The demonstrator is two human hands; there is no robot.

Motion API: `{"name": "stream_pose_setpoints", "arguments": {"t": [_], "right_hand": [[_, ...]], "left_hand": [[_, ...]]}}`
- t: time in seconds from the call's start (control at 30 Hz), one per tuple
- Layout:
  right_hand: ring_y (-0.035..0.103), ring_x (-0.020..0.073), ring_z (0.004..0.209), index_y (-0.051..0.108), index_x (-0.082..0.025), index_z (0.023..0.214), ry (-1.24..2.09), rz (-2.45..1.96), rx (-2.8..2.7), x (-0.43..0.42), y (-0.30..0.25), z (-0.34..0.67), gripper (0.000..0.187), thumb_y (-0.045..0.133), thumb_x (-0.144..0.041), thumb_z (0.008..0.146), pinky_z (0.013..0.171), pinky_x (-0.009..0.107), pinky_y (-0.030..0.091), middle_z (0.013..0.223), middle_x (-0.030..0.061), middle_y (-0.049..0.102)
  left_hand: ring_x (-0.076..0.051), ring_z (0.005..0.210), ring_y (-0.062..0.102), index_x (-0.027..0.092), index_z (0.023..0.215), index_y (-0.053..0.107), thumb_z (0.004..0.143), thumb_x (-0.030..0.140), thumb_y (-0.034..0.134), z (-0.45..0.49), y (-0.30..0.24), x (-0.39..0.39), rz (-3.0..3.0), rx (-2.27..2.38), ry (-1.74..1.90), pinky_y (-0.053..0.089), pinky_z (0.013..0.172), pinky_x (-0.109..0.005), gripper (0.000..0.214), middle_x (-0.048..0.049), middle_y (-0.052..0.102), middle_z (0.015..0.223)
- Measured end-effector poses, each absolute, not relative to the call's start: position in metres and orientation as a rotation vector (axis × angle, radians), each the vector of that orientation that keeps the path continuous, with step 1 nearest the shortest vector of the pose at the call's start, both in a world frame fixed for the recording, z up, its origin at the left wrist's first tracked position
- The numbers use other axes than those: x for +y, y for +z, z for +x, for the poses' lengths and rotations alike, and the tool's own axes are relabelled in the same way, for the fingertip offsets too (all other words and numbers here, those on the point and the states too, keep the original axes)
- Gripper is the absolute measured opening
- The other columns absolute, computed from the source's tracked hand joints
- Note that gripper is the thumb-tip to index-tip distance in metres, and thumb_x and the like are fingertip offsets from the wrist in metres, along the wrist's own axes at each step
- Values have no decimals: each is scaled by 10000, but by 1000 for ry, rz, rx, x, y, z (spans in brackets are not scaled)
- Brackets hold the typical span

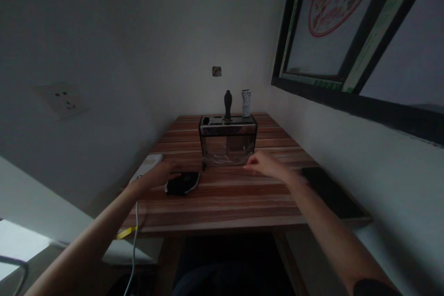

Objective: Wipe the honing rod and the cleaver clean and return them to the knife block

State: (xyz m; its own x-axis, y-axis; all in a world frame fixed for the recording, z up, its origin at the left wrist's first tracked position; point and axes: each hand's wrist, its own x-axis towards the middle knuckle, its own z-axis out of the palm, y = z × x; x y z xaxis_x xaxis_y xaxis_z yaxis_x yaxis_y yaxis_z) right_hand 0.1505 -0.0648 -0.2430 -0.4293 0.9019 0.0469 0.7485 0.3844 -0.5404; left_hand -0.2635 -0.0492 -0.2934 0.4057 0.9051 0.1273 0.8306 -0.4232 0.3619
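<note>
A clear-walled knife holder [227, 128] with a dark frame and slotted top stands mid-table. A black handle [228, 103] sticks up from its top. My right hand [262, 163] is at the holder's lower right corner, fingertips drawn together in a pinch. Whatever is between those fingertips is too small to tell. On the left, my left hand [163, 172] reaches over the table with fingers stretched out and apart. Its thumb is beside a flat black object with a pale edge [182, 183], whose kind I cannot make out.
A white power strip [150, 162] lies at the left edge, its cable [135, 240] hanging down. A dark flat panel [329, 192] lies at the right. Behind the holder stands a grey patterned cylinder [246, 102]. Walls enclose the wooden table [225, 203]; a framed window [333, 55] is at right.
</note>
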Motion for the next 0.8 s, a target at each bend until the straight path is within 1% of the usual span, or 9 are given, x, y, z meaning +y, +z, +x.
{"name": "stream_pose_setpoints", "arguments": {"t": [0.07,0.13,0.2,0.3,0.47,0.57,0.67,0.73,0.8], "right_hand": [[619,151,545,730,-168,752,733,-1327,-2360,-71,-257,123,249,623,-383,815,489,229,354,615,42,703],[661,174,647,735,-183,791,654,-1289,-2409,-74,-270,97,185,647,-344,808,546,238,395,719,49,737],[685,200,764,731,-197,864,579,-1278,-2442,-77,-280,74,162,664,-330,802,607,252,431,845,58,753],[691,215,842,706,-209,972,552,-1253,-2478,-80,-286,44,213,666,-337,806,676,270,464,913,56,750],[641,281,1034,653,-208,1068,443,-1244,-2499,-80,-286,9,297,597,-405,852,808,349,471,1087,110,698],[629,293,1051,618,-200,1116,413,-1261,-2490,-79,-287,-1,319,566,-398,871,823,381,476,1127,129,665],[627,298,1043,608,-211,1130,408,-1265,-2470,-79,-289,-1,333,602,-382,845,816,394,481,1138,129,641],[620,290,1044,624,-219,1102,420,-1255,-2450,-79,-289,3,320,640,-366,818,815,383,478,1134,119,634],[618,278,1027,653,-205,1037,440,-1242,-2420,-77,-289,10,272,671,-327,794,807,365,471,1105,114,636]], "left_hand": [[-286,949,645,213,966,695,750,417,614,-265,-299,-48,2433,1552,407,442,889,-352,308,-104,720,1025],[-292,947,643,215,973,685,749,405,616,-267,-303,-46,2433,1572,370,443,883,-366,302,-110,714,1032],[-290,938,645,216,971,679,740,385,621,-268,-304,-47,2428,1582,345,447,871,-367,292,-106,714,1025],[-284,928,650,215,962,678,724,370,623,-267,-302,-50,2410,1591,329,455,859,-356,289,-95,721,1002],[-301,924,652,200,945,686,713,341,609,-257,-294,-61,2368,1585,364,463,847,-370,283,-107,726,982],[-284,934,646,210,930,689,735,328,583,-249,-287,-69,2346,1535,414,462,858,-358,252,-86,725,980],[-271,949,633,224,927,682,757,354,570,-239,-278,-77,2321,1484,478,459,868,-350,241,-61,717,989],[-262,935,632,223,940,668,775,377,559,-232,-272,-82,2297,1449,515,467,853,-341,251,-48,714,971],[-249,904,637,215,959,648,812,404,522,-224,-268,-87,2272,1420,540,478,820,-328,270,-41,708,943]]}}
